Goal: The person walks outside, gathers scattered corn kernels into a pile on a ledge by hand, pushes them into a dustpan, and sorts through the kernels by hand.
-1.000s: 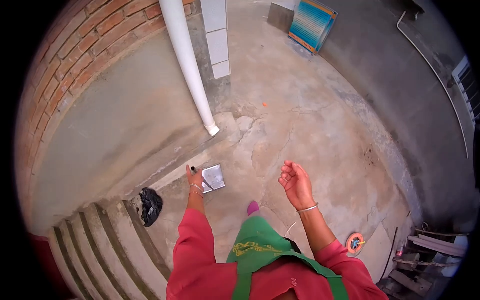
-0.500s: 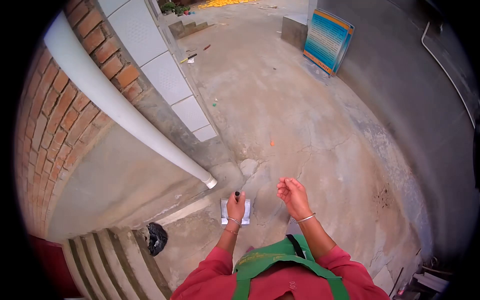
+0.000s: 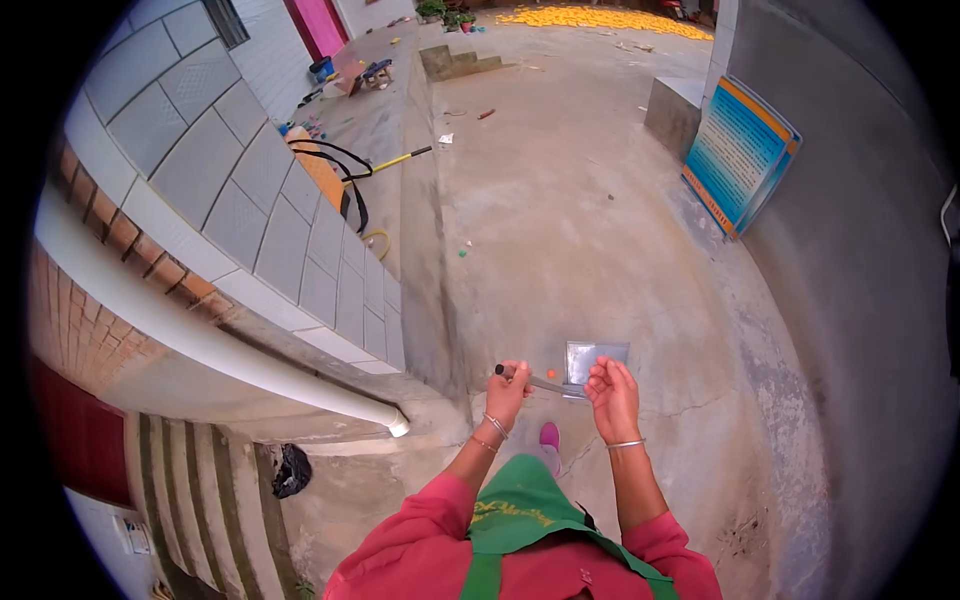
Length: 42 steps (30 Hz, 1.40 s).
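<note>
My left hand is closed around the handle of a long-handled dustpan, its black grip end sticking out past the fingers. The grey handle runs right and down to the shiny metal pan, held out over the concrete ahead of me. My right hand is beside the pan and overlaps its lower right part in view. Its fingers are curled in, with nothing visible in them. A small orange piece lies on the ground left of the pan. A pink shoe shows below the hands.
A tiled wall corner and white pipe stand at left, above steps and a black bag. A blue board leans on the right wall. Yellow produce covers ground far ahead; a yellow-handled tool lies left.
The view has shifted forward and left around the wall corner. The dustpan's pan has swung from below my left hand to ahead and right, near my right hand.
</note>
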Available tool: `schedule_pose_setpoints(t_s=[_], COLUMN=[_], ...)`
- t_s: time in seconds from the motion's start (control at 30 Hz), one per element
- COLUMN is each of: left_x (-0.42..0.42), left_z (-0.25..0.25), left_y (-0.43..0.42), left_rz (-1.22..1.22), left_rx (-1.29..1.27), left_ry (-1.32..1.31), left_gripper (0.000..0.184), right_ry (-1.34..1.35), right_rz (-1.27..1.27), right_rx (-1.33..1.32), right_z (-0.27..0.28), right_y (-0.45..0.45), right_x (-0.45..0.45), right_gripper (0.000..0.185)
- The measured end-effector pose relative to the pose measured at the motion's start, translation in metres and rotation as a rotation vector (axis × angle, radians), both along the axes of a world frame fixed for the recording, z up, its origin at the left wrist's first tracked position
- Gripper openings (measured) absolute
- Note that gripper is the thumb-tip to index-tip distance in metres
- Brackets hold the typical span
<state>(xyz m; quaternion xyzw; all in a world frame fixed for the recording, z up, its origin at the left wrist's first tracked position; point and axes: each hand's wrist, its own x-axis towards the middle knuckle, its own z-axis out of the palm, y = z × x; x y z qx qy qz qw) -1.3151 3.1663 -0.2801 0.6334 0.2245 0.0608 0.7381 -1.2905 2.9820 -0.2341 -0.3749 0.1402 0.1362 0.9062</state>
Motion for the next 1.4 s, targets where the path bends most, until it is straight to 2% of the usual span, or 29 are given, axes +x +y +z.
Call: schedule_pose_setpoints(t_s=[0.23,0.3,0.47,0.53,0.67,0.73,0.8,0.87,0.93,1.07,1.13,1.17,1.2,1.27,1.33,1.37,1.4], left_x=[0.244,0.28,0.416,0.466,0.54,0.567,0.585,0.599,0.616,0.65,0.659,0.647,0.642,0.717,0.762,0.802,0.843], left_z=[-0.052,-0.075,-0.098,-0.134,-0.196,-0.223,-0.25,-0.261,-0.261,-0.266,-0.301,-0.308,-0.308,-0.288,-0.299,-0.294,-0.283], left_y=[-0.006,-0.015,0.005,0.027,0.071,0.09,0.103,0.115,0.131,0.144,0.14,0.134,0.131,0.116,0.106,0.12,0.135], left_rz=[-0.007,0.037,0.078,0.118,0.244,0.285,0.4,0.562,0.624,0.806,1.19,1.241,1.062,1.474,0.965,0.961,0.926], left_rx=[-0.039,-0.054,0.102,0.163,0.29,0.271,0.201,0.084,-0.001,-0.024,0.574,-0.366,-1.272,-1.266,-1.157,-1.16,-1.058], left_ry=[-0.065,0.01,-0.007,-0.005,0.027,0.058,0.111,0.13,0.164,0.256,0.543,0.099,-0.394,0.41,0.248,0.234,0.206], left_gripper=[0.02,0.019,0.022,0.022,0.021,0.019,0.017,0.011,0.006,0.011,0.023,0.021,0.02,0.013,0.01,0.01,0.008], right_ry=[-0.01,0.072,-0.005,-0.001,0.098,0.133,0.061,0.016,0.011,0.04,0.066,0.079,0.088,0.088,0.082,0.083,0.081], right_rz=[-0.003,0.012,0.011,0.061,0.208,0.266,0.394,0.473,0.523,0.678,0.737,0.789,0.837,0.87,0.897,0.906,0.913], right_rx=[-0.088,-0.135,-0.11,-0.085,-0.076,-0.056,-0.072,-0.041,-0.002,-0.052,-0.009,-0.009,-0.008,0.016,0.035,0.029,0.018], right_z=[-0.02,-0.02,0.007,-0.006,-0.039,-0.05,-0.046,-0.037,-0.036,-0.032,-0.036,-0.038,-0.04,-0.046,-0.053,-0.057,-0.059], right_y=[-0.026,-0.032,-0.017,-0.009,0.016,0.032,0.05,0.072,0.093,0.142,0.172,0.189,0.205,0.235,0.261,0.274,0.287], right_x=[0.233,0.278,0.428,0.477,0.575,0.635,0.697,0.769,0.822,0.917,0.947,0.965,0.982,1.02,1.064,1.089,1.115], right_gripper=[0.016,0.016,0.015,0.015,0.015,0.015,0.015,0.016,0.016,0.017,0.017,0.018,0.018,0.017,0.017,0.017,0.017])
